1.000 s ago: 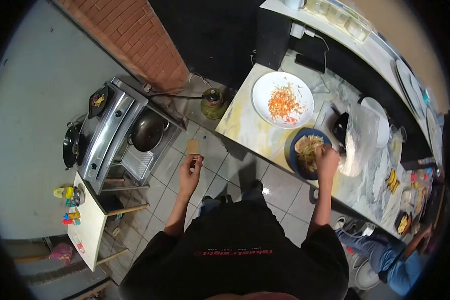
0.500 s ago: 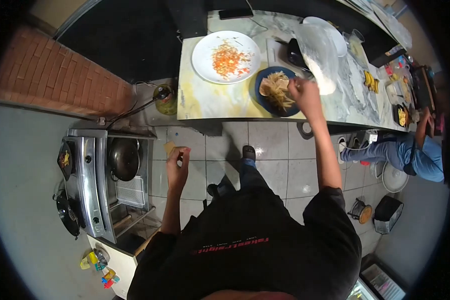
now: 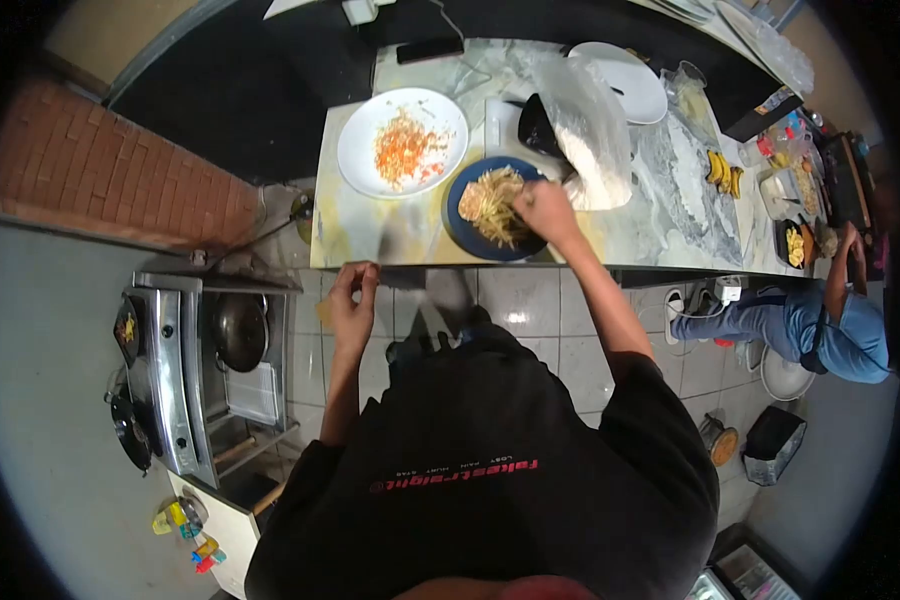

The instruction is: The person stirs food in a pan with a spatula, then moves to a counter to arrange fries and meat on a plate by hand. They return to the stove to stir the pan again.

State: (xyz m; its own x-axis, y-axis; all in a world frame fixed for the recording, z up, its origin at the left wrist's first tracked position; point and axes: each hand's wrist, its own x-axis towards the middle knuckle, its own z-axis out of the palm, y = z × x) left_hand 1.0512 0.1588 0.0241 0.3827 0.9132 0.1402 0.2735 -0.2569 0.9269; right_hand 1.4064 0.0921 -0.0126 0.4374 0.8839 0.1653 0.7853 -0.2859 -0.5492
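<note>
My right hand (image 3: 547, 212) is over the right side of a dark blue plate (image 3: 457, 233), its fingers closed on a heap of thin, pale yellow strips (image 3: 498, 212). A pinkish, flat piece of food (image 3: 472, 198) shows at the heap's left. My left hand (image 3: 352, 292) hovers by the counter's front edge, fingers bent and drawn together near the thumb. What it holds, if anything, I cannot make out. Left of the blue plate sits a large white plate (image 3: 350, 165) with shredded orange and pale bits (image 3: 408, 148) scattered on it.
Behind the blue plate are a black bowl (image 3: 537, 125), a clear plastic bag (image 3: 595, 140) with white contents and a white plate (image 3: 635, 95). Bananas (image 3: 720, 172) lie farther right. A metal stove (image 3: 165, 370) stands left. Another person (image 3: 820, 325) works at the right end.
My right hand has come down onto the strips on the blue plate. My body is closer to the counter, and my left hand has risen to its edge.
</note>
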